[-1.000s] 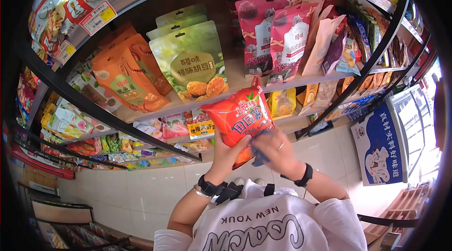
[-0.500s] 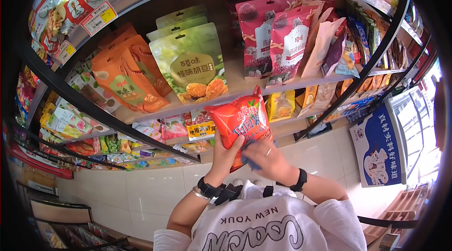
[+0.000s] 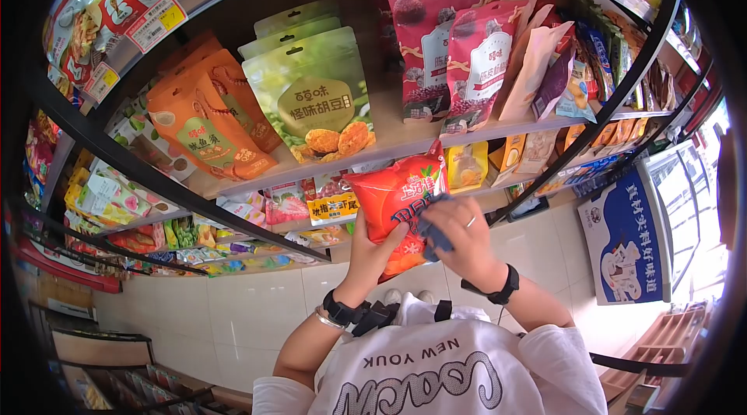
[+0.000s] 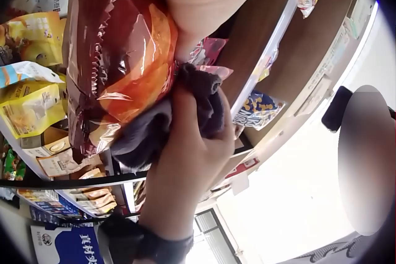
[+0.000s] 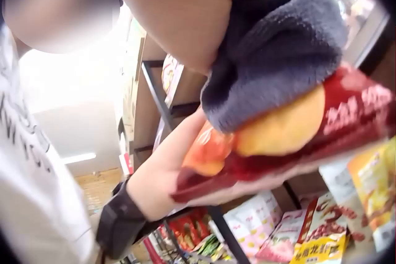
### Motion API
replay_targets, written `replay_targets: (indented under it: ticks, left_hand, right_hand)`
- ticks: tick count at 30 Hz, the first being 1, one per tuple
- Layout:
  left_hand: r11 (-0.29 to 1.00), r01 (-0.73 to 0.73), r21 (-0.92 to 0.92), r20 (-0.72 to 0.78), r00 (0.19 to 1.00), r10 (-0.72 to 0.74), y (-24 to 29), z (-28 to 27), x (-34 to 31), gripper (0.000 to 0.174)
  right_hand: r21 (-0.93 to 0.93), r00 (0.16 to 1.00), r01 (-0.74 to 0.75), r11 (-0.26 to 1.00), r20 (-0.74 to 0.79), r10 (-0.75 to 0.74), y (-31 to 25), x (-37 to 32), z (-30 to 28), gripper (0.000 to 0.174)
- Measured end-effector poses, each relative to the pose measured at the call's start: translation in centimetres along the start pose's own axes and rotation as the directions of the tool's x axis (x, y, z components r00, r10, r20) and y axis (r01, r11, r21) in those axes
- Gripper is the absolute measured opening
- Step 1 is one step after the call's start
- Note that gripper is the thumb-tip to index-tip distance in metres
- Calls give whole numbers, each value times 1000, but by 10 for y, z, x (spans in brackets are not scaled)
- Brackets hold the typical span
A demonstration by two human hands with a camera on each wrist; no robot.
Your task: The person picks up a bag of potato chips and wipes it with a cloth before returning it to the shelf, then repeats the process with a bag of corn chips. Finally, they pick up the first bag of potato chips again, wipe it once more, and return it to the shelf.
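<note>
In the head view my left hand grips a puffed red snack bag by its left side, thumb across the front. My right hand holds a bunched dark blue-grey cloth against the bag's printed front, covering part of the lettering. Seen from the left wrist, the cloth lies along the bag's edge under the right hand's fingers. The right wrist view shows the fluffy cloth over the bag's face, beside a printed chip picture; it hides most of the right hand's fingers.
Behind the bag, a shelf carries green pouches, orange pouches and dark pink pouches. Lower shelves hold more packets, including a yellow one. A black shelf post slants at right, near a blue-and-white case.
The right hand slid down and left across the bag with the cloth, then back up and right. The left hand keeps its grip, and the bag has shifted and tilted slightly.
</note>
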State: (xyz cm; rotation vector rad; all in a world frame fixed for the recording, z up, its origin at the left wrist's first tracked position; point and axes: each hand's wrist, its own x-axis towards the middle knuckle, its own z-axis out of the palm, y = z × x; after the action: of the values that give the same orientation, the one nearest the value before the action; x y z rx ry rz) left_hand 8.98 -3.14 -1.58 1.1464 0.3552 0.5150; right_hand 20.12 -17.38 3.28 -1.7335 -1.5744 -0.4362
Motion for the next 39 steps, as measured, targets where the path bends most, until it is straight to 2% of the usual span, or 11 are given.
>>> replay_targets:
  ticks: [1, 6, 10, 13, 18, 22, 25, 29, 33, 37, 39]
  left_hand:
    - [1000, 11, 2, -21, 1000, -11, -1, 0, 0, 64]
    - [1000, -17, 25, -20, 1000, 17, -1, 0, 6, 70]
    - [999, 15, 53, 4, 1000, -15, -1, -3, 4, 79]
    - [990, -40, 137, 48, 998, 34, -15, -8, 9, 85]
    - [978, -14, 209, 145, 989, -17, -17, -7, 4, 87]
    - [977, 23, 211, 114, 992, -48, -25, -6, 10, 87]
    - [932, -59, 357, 140, 990, 9, -21, -10, 10, 86]
    - [915, -78, 397, 154, 988, 18, -18, -12, 9, 86]
    - [904, -52, 423, 129, 992, -3, -27, -18, 10, 84]
    - [885, -21, 464, 159, 985, -60, -20, -13, 3, 84]
    - [867, -22, 498, 157, 985, -65, -20, -11, 2, 84]
  right_hand:
    - [-13, 994, -89, 996, -67, 88, 1, 5, -3, 45]
    - [93, 956, 235, 968, 156, -247, -11, -27, 21, 59]
    - [11, 981, -158, 987, -116, 158, 13, -11, 5, 60]
    - [97, 1000, 3, 995, -9, -2, -1, -18, 12, 58]
    - [6, 974, -183, 983, -136, 182, 22, -6, -3, 56]
    - [191, 983, 56, 980, 161, -87, 3, -19, 15, 56]
    - [53, 980, 160, 986, 107, -165, 10, -13, 11, 57]
    - [104, 1000, 18, 994, 2, -19, 13, -3, 11, 60]
    - [104, 974, 177, 979, 127, -189, 9, -13, 20, 59]
    - [55, 990, -116, 992, -69, 119, 24, 4, 12, 62]
    - [59, 998, 43, 997, 45, -46, 14, -1, 14, 58]
